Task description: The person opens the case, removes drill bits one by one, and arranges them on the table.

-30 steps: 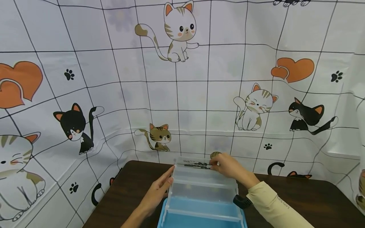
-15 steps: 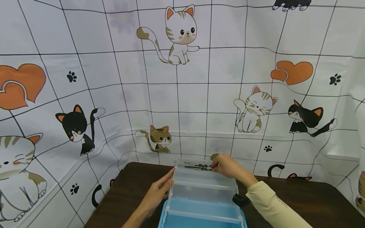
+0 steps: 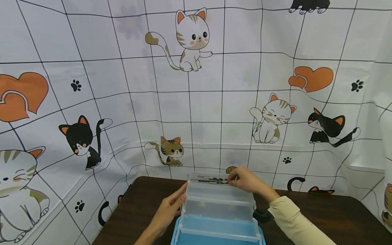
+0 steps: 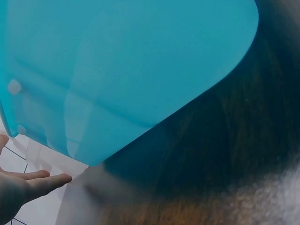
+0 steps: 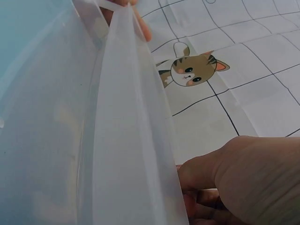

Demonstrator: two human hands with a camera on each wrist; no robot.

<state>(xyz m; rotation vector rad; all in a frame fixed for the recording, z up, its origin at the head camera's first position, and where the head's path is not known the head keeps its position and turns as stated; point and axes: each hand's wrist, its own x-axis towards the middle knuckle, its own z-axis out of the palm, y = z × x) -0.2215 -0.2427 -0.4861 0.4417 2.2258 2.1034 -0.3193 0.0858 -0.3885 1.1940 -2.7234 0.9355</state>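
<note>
A case with stepped translucent trays (image 3: 218, 208) and a blue base (image 3: 218, 239) stands in front of me. Several slim black-and-silver sticks (image 3: 211, 180) lie in its topmost tray. My right hand (image 3: 246, 180) reaches over that tray with curled fingers, pinching at the sticks' right end. In the right wrist view its fingertips are partly hidden behind the tray wall (image 5: 136, 122). My left hand (image 3: 166, 207) rests against the case's left side, fingers extended toward the top corner. The left wrist view shows those straight fingers (image 4: 47, 183) beside the blue base (image 4: 140, 56).
The case stands on a dark brown wooden table (image 3: 134, 207). Close behind the table's far edge hangs a white sheet (image 3: 208, 105) with grid lines and printed cats. A black band (image 3: 262, 216) is around the right wrist, close over the case's right edge.
The view has tilted up slightly, so everything sits a little lower. Both hands keep nearly the same places at the case, with only slight motion of the right hand.
</note>
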